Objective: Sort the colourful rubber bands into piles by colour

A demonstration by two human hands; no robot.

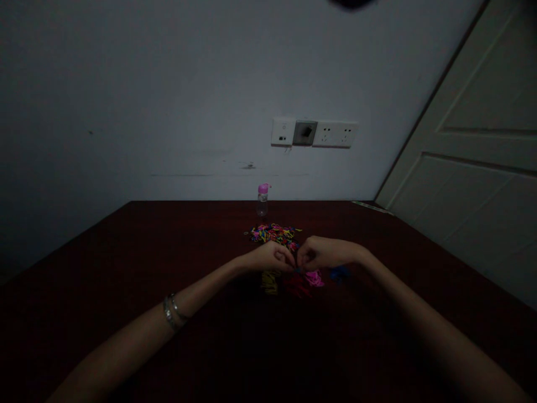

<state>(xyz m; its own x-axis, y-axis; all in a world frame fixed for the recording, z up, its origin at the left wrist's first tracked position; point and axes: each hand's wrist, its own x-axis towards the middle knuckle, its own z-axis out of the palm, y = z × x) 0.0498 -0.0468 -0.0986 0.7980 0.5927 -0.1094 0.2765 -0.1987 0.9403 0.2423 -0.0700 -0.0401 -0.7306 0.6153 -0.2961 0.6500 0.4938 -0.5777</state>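
My left hand (274, 256) and my right hand (319, 252) meet over the table, thumbs and fingers closed in a pinch. A tiny bluish bit shows between the fingertips, too small and dark to name. Just behind the hands spreads a mixed pile of colourful elastic bands (274, 232). Sorted by colour, smaller heaps lie under and in front of the hands: yellow bands (269, 282), red bands (297, 286) and pink bands (314, 278). A blue heap (339, 273) sits to the right, partly in shadow.
A clear bottle with a pink lid (262, 200) stands behind the pile, near the wall. Sockets and switches (314, 133) are set in the wall above the dark red table (188, 229). A panelled door (470, 151) stands at the right.
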